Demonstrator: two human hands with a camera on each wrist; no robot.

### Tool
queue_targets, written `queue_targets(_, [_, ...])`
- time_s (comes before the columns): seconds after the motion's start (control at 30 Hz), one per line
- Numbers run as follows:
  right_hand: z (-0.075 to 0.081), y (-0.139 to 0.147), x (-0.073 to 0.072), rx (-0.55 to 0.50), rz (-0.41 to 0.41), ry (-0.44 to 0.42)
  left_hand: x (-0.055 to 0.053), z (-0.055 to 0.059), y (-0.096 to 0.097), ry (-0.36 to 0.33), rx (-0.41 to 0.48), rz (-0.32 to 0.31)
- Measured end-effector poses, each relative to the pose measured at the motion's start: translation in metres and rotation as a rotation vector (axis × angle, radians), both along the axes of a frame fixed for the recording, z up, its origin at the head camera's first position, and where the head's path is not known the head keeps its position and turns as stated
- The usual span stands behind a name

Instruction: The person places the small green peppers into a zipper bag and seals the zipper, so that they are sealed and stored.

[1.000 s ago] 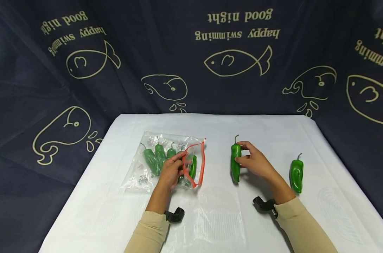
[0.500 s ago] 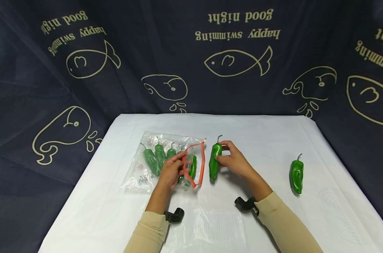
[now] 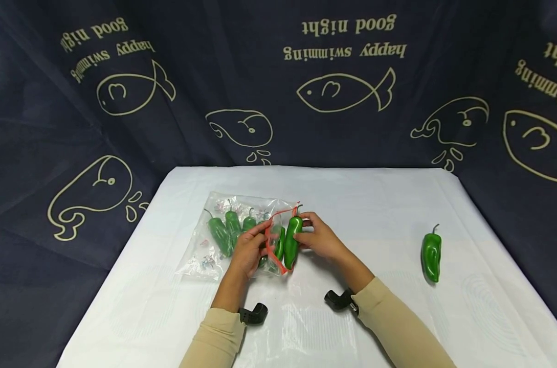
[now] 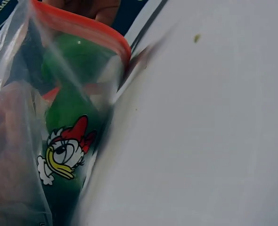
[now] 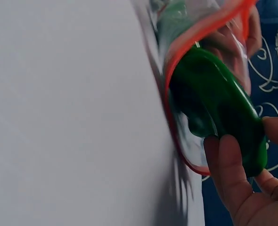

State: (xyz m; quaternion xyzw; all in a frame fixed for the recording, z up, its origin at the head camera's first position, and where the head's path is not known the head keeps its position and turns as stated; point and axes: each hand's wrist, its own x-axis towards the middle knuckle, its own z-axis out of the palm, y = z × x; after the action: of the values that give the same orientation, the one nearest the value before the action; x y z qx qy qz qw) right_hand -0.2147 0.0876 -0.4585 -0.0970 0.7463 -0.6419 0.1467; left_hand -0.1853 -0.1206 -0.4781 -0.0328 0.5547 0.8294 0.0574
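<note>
A clear zip bag (image 3: 196, 255) with a red-edged mouth lies on the table, several green peppers (image 3: 220, 235) inside it. My left hand (image 3: 247, 253) holds the near side of that mouth, keeping it spread. Pinched between thumb and fingers of my right hand (image 3: 323, 239) is another green pepper (image 3: 293, 241), its stem pointing away from me. In the right wrist view this pepper (image 5: 224, 101) overlaps the red rim (image 5: 169, 70), one end within the opening. Through the plastic in the left wrist view show green pepper (image 4: 73, 56) and a printed cartoon duck (image 4: 66, 155).
One more green pepper (image 3: 431, 255) lies alone on the right of the white-covered table (image 3: 375, 189). A dark blue curtain (image 3: 260, 66) with fish and whale drawings hangs behind. Black camera mounts (image 3: 254, 313) sit at both wrists.
My right hand has carried the pepper leftward across the table to the bag's mouth. My left hand and the bag have stayed in place, as has the pepper on the right.
</note>
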Motion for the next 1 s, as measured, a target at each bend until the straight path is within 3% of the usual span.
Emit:
queue_targets(0.1, [-0.004,-0.003,0.003,0.074,0.014,0.016,0.000,0.000,0.000,0.009,-0.003,-0.013])
queue_targets(0.23, [-0.006,-0.005,0.007,0.231,-0.004,0.117,0.001,0.001,0.000,0.021,-0.014,-0.031])
queue_targets(0.33, [-0.005,-0.007,0.009,0.260,-0.007,0.154,0.001,0.001,0.000,0.028,-0.021,-0.035])
queue_targets(0.67, [-0.003,-0.015,0.010,0.136,0.029,0.015,0.000,0.005,0.001,0.029,-0.079,-0.074])
queue_targets(1.0, [-0.006,-0.022,0.009,-0.230,0.016,-0.247,0.000,0.010,0.001,0.027,-0.060,-0.095])
